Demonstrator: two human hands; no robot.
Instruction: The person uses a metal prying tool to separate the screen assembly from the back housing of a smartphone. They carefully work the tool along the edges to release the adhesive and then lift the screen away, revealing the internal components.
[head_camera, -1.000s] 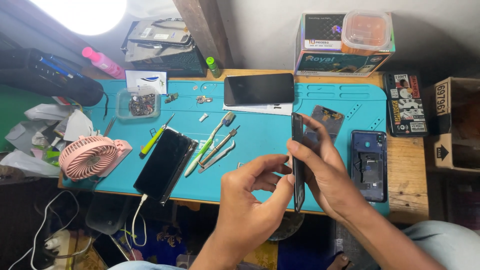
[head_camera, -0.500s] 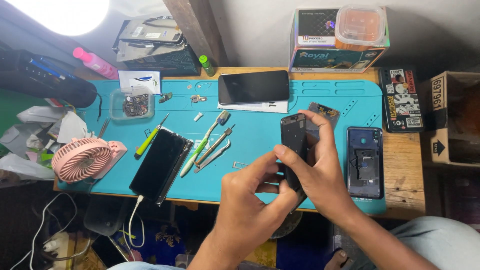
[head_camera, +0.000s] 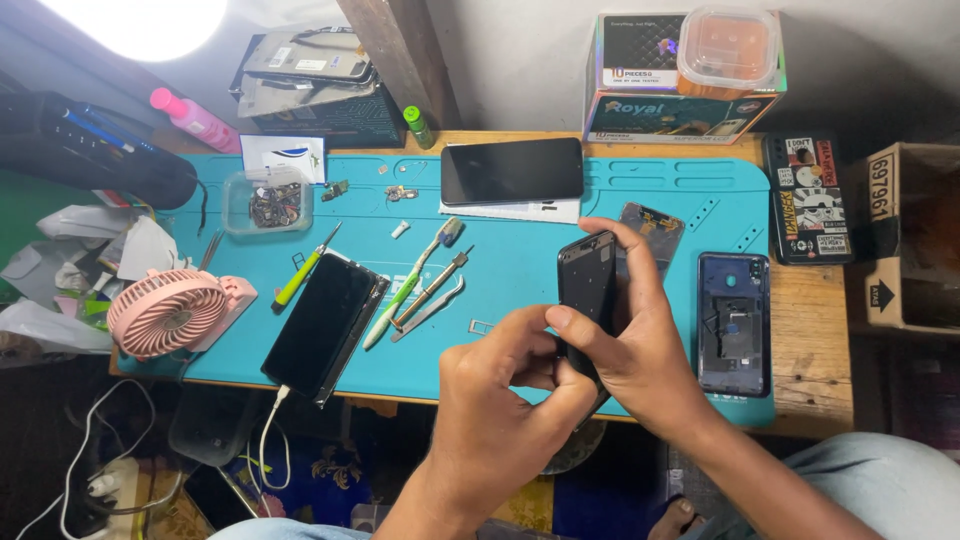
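My right hand (head_camera: 640, 345) grips a dark phone body (head_camera: 587, 280) upright over the front of the teal work mat (head_camera: 520, 250), fingers wrapped around its right edge. My left hand (head_camera: 500, 400) is curled against the phone's lower end, thumb and fingers pressing there. The phone's bottom part is hidden behind both hands. A blue phone back shell (head_camera: 735, 320) lies just to the right of my right hand. A small dark part (head_camera: 655, 225) lies behind the held phone.
A black phone (head_camera: 325, 325) with a white cable lies at the mat's left front, beside a green-handled screwdriver (head_camera: 300, 275), a toothbrush (head_camera: 410, 285) and tweezers (head_camera: 430, 300). Another phone (head_camera: 512, 170), a parts tub (head_camera: 265, 205), a pink fan (head_camera: 165, 310) and boxes (head_camera: 680, 75) surround them.
The phone body has turned from edge-on to showing its broad side. Both hands have shifted closer together around its lower end.
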